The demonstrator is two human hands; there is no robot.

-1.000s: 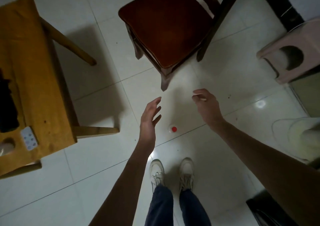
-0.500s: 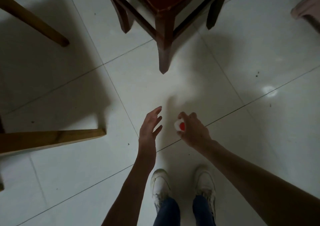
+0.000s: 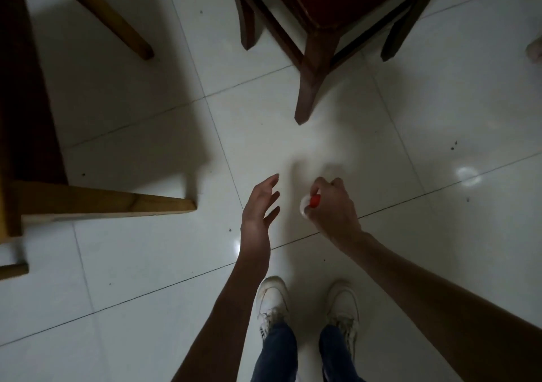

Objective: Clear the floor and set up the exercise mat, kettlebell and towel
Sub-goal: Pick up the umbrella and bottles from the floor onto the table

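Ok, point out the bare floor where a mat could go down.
Bare tile right of the right hand is widest. A smaller patch lies between the wooden table leg and the shoes. Crowded ahead, under the dark chair.

**Dim room, white tile floor**

Glossy white floor tiles (image 3: 440,103) with thin dark grout lines, a few dark specks. Ceiling light glare (image 3: 468,176) at right. Dark wood chair (image 3: 311,59) with red seat at top centre. Light wooden table (image 3: 96,205) at left, legs splayed, casting heavy shadow.
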